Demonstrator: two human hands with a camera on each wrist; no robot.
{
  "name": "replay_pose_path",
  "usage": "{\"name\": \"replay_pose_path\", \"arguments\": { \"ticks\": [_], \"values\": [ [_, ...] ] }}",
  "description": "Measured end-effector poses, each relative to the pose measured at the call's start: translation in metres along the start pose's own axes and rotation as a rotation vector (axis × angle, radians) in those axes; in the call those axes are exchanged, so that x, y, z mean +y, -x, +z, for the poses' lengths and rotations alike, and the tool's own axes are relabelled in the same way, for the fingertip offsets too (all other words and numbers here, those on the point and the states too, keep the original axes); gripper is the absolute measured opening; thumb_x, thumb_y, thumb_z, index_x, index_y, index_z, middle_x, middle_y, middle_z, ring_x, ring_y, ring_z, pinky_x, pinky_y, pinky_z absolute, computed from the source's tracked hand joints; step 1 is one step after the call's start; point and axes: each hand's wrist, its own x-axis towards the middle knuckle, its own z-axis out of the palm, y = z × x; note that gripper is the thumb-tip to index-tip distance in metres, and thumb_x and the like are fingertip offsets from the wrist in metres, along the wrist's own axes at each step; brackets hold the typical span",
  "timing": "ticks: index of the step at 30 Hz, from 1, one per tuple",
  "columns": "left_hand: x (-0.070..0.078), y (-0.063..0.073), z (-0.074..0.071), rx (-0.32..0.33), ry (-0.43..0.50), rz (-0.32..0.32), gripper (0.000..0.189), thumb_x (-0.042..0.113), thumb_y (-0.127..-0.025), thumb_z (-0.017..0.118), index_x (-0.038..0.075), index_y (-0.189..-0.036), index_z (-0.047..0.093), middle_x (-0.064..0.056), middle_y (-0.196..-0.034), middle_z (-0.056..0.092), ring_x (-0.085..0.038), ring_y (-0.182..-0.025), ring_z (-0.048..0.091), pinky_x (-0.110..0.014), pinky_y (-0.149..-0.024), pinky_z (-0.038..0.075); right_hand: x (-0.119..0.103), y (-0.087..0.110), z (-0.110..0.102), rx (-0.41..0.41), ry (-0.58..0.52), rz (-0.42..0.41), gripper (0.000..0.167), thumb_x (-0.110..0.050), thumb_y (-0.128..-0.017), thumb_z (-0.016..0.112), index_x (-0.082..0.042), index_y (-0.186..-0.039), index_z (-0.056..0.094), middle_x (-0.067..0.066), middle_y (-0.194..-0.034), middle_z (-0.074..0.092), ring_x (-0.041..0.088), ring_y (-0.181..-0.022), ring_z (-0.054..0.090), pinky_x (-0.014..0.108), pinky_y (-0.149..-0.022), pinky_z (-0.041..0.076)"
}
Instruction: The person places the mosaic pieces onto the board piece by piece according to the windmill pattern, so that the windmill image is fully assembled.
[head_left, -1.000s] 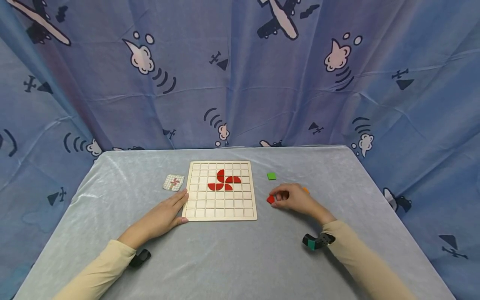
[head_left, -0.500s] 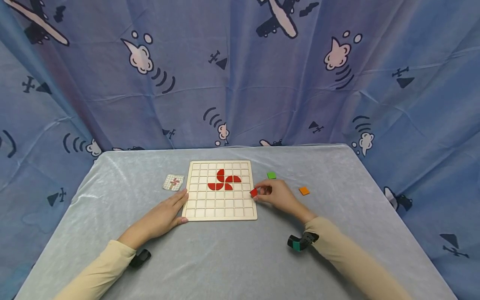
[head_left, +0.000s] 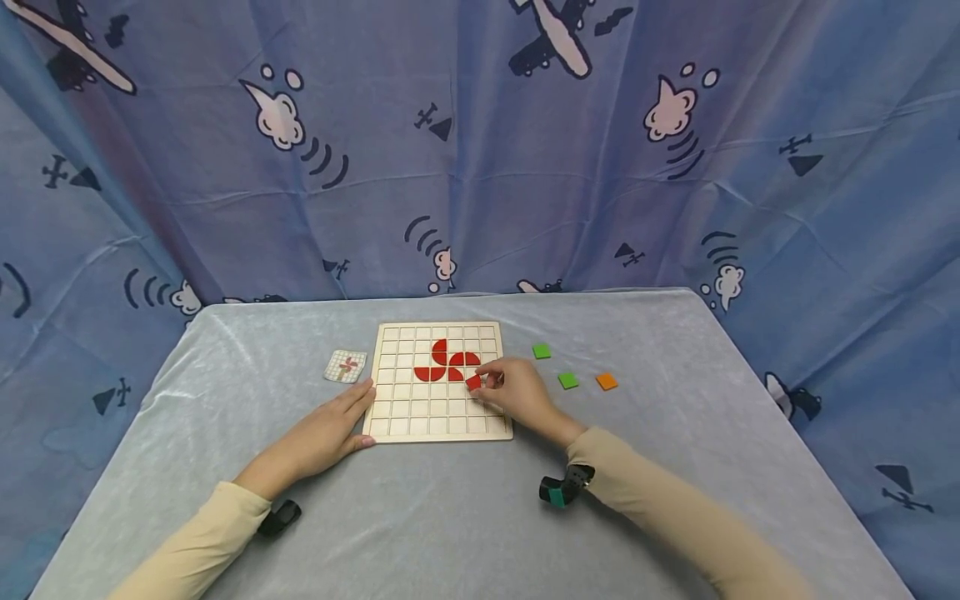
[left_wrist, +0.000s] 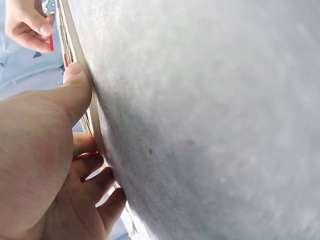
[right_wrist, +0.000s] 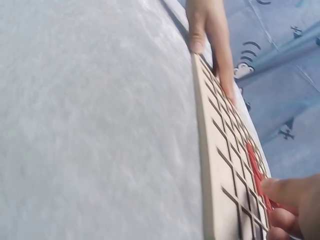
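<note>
A pale wooden grid board lies on the cloth-covered table, several red pieces with curved edges set in its cells like a pinwheel. My left hand rests along the board's left side, thumb at the near corner, fingers extended at the edge. Over the right half of the board, my right hand pinches a small red tile between thumb and fingers, beside the pinwheel's lower right. In the right wrist view, thumb and fingers of the right hand come in low over the grid, partly covering the red pieces.
Left of the board lies a small pattern card printed with a red pinwheel on a grid. Two green tiles, a far one and a nearer one, lie to the right with an orange tile. A patterned blue curtain hangs behind.
My right hand has carried the red tile leftward from the table onto the area above the board, uncovering the nearer green tile and the orange tile. The left hand stays put.
</note>
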Motion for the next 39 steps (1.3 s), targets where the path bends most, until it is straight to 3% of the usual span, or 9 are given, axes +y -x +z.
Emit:
{"name": "replay_pose_path", "arguments": {
  "ticks": [5,15,39],
  "values": [
    [-0.001,0.001,0.001,0.009,0.0,0.005,0.076,0.035,-0.094,0.065,-0.008,-0.15,0.034,-0.024,-0.16,0.031,-0.041,-0.146,0.036,-0.053,-0.115,0.038,-0.009,0.001,0.012,0.03,-0.003,0.006,0.03,-0.019,-0.076,0.086,-0.006,-0.102,0.077,-0.003,-0.068,0.062,0.006,-0.062,0.051,0.02,-0.062,0.044],
    [0.0,0.002,0.001,0.018,-0.002,0.012,0.076,0.034,-0.094,0.066,-0.008,-0.149,0.035,-0.024,-0.159,0.033,-0.041,-0.145,0.037,-0.053,-0.114,0.039,-0.018,0.0,0.028,0.097,0.107,0.01,0.029,-0.028,-0.075,0.087,-0.01,-0.097,0.077,-0.006,-0.066,0.061,0.004,-0.06,0.05,0.021,-0.062,0.042],
    [0.0,0.001,0.0,0.017,-0.005,0.013,0.076,0.035,-0.095,0.065,-0.008,-0.149,0.035,-0.024,-0.159,0.032,-0.041,-0.145,0.037,-0.054,-0.115,0.039,-0.017,0.0,0.032,0.128,0.098,0.009,0.029,-0.03,-0.076,0.087,-0.012,-0.095,0.074,-0.006,-0.067,0.061,0.005,-0.062,0.051,0.022,-0.06,0.041]
  ]
}}
